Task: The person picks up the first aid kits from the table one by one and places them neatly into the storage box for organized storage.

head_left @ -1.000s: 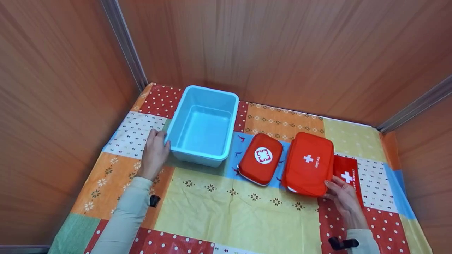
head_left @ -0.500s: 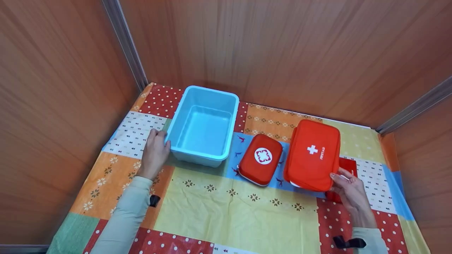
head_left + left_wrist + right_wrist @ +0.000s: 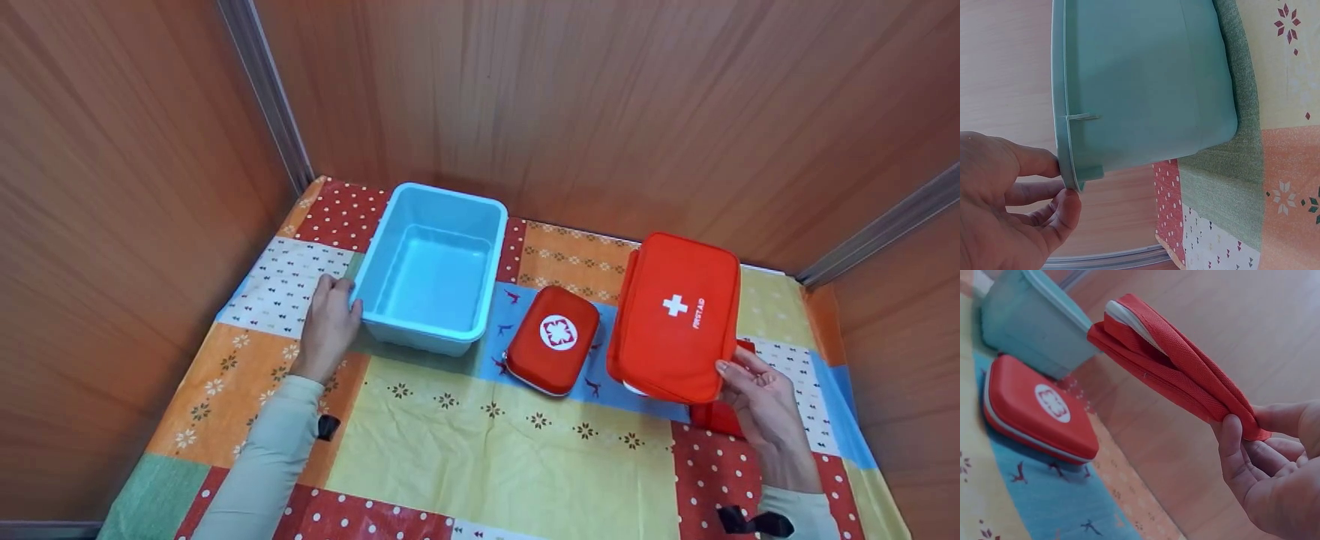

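My left hand [image 3: 330, 326] grips the rim of a light blue plastic bin [image 3: 424, 334] at its near left corner; in the left wrist view thumb and fingers pinch that rim [image 3: 1063, 135]. Nothing lies inside the bin. My right hand [image 3: 765, 405] pinches the lower right corner of a soft red first aid pouch [image 3: 675, 322] with a white cross. The right wrist view shows this pouch [image 3: 1185, 377] raised above the table, its zipped edge partly gaping. Between bin and pouch lies a hard red zip case [image 3: 551, 341] with a round white emblem.
Behind the raised pouch and right hand, another flat red first aid item [image 3: 720, 418] lies mostly hidden on the table. A patchwork tablecloth [image 3: 495, 450] covers the table. Wood-grained panels [image 3: 570, 105] stand close behind it and at both sides.
My right hand has lifted the first aid pouch and carried it slightly right and away from me, covering more of the flat red item. The left hand and bin stay put.
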`<control>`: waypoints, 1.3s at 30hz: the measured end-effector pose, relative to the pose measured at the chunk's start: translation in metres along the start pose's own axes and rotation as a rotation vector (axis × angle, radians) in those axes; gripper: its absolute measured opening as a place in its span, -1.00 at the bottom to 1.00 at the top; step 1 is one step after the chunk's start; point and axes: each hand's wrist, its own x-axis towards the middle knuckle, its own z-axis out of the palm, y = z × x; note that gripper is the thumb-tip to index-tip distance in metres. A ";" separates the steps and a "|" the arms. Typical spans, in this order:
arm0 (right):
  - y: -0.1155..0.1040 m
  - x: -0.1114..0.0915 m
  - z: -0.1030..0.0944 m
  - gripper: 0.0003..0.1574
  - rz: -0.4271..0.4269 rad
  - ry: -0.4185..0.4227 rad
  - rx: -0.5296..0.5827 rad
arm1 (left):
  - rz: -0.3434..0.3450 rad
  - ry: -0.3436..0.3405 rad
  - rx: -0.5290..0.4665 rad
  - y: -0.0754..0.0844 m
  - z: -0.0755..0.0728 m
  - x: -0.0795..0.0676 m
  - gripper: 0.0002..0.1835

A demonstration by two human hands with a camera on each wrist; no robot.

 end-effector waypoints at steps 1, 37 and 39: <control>-0.001 -0.001 0.000 -0.65 -0.009 -0.008 0.009 | -0.001 -0.001 0.002 0.000 0.000 0.000 -0.59; -0.007 0.005 0.020 -0.65 -0.011 -0.042 0.035 | 0.019 0.022 0.040 0.000 0.000 -0.002 -0.57; -0.007 0.007 0.024 -0.65 -0.017 -0.052 0.028 | 0.023 0.028 0.029 0.000 0.000 -0.003 -0.57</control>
